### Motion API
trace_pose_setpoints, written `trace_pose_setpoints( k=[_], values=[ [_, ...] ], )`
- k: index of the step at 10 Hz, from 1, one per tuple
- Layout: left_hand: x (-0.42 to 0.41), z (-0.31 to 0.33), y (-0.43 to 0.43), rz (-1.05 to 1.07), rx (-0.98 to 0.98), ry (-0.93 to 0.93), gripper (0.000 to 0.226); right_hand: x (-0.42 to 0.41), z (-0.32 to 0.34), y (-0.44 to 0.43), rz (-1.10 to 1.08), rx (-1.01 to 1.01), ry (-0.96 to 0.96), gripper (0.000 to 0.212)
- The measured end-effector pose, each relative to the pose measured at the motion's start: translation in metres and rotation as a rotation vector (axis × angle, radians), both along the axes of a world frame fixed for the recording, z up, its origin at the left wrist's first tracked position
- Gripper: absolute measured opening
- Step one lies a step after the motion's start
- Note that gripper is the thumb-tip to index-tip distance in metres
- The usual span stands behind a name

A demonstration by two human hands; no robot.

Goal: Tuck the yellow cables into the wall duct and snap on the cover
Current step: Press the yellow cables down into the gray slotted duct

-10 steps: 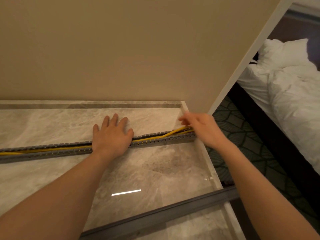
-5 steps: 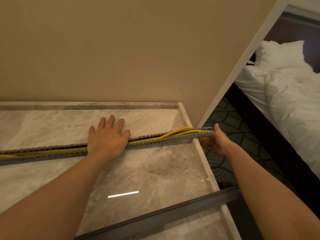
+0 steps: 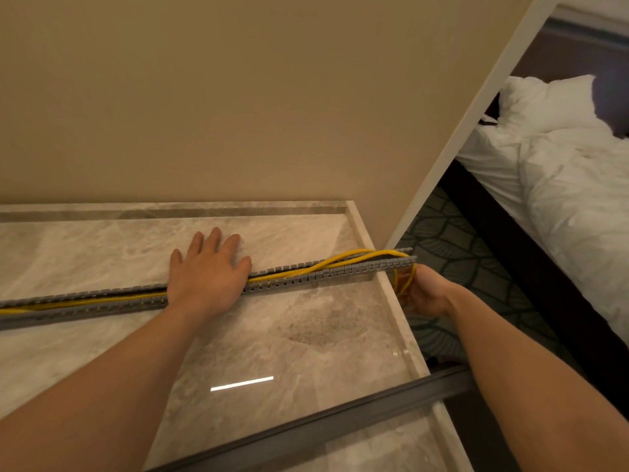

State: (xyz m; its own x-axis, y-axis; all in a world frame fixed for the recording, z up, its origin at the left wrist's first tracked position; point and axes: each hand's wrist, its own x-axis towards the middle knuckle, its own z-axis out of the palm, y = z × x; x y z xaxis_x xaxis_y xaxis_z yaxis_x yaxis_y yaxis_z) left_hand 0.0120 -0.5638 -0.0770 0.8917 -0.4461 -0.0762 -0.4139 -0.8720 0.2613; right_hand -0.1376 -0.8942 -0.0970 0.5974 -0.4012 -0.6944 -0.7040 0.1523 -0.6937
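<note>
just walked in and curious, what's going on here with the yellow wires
A person is laying yellow cables into a slotted gray duct on a marble top. The left hand presses flat on the duct; the right hand grips the cable ends hanging past its right end. There the cables arch above the duct, not tucked. The dark cover lies apart, not yet on.

Our right hand (image 3: 425,294) has gone from above the duct (image 3: 340,272) to below its end, beyond the counter (image 3: 396,311) edge, and now grips the yellow cables (image 3: 340,261), which bend down over it.
</note>
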Motion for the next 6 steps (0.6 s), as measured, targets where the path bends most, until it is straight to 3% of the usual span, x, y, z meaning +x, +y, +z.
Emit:
trace_pose_setpoints(
  k=[2,3,4,6],
  values=[
    [0.000,0.000,0.000,0.001,0.004,-0.006,0.054,0.010,0.007,0.007,-0.213,-0.064,-0.275,0.027],
    [0.000,0.000,0.000,0.001,0.002,-0.005,0.054,0.016,0.017,0.008,-0.263,-0.112,-0.308,0.045],
    [0.000,0.000,0.000,-0.003,0.005,-0.008,0.055,0.027,0.032,0.007,-0.424,-0.085,-0.453,0.049],
    [0.001,-0.001,0.000,0.000,0.012,-0.012,0.055,0.028,0.050,0.003,-0.430,-0.270,-0.590,0.043]
  ],
)
